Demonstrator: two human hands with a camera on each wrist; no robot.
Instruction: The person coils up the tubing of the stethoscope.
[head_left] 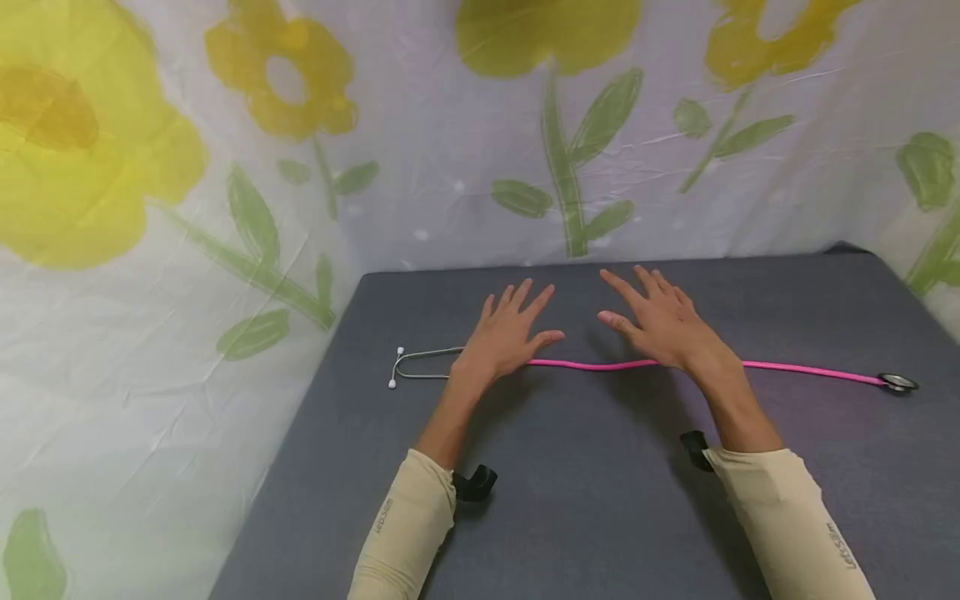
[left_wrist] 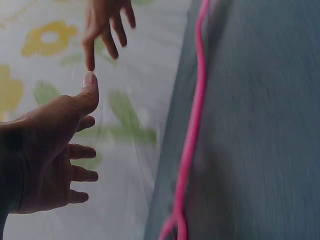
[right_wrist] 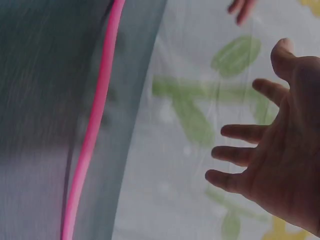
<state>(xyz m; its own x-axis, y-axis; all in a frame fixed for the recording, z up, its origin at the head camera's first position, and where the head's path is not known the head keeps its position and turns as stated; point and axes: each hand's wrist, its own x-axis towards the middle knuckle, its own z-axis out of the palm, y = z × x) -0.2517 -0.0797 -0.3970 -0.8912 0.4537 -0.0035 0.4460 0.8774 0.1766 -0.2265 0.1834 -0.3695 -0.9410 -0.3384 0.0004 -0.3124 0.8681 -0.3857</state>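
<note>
A stethoscope with a pink tube (head_left: 592, 367) lies stretched from left to right across the grey table. Its metal earpiece frame with white ear tips (head_left: 392, 384) is at the left end, and the round chest piece (head_left: 897, 382) at the right. My left hand (head_left: 501, 337) hovers over the part where the frame meets the tube, hiding it in the head view. Above the right half of the tube is my right hand (head_left: 667, 325). Both hands have spread fingers and hold nothing. The left wrist view shows the tube's fork (left_wrist: 175, 220); the right wrist view shows plain tube (right_wrist: 95, 115).
The grey tabletop (head_left: 585, 517) reaches back to a white sheet (head_left: 420, 167) painted with yellow flowers and green leaves, which also hangs along the left side. A black wrist mount (head_left: 475, 483) sticks out by the left sleeve, another (head_left: 696, 450) by the right.
</note>
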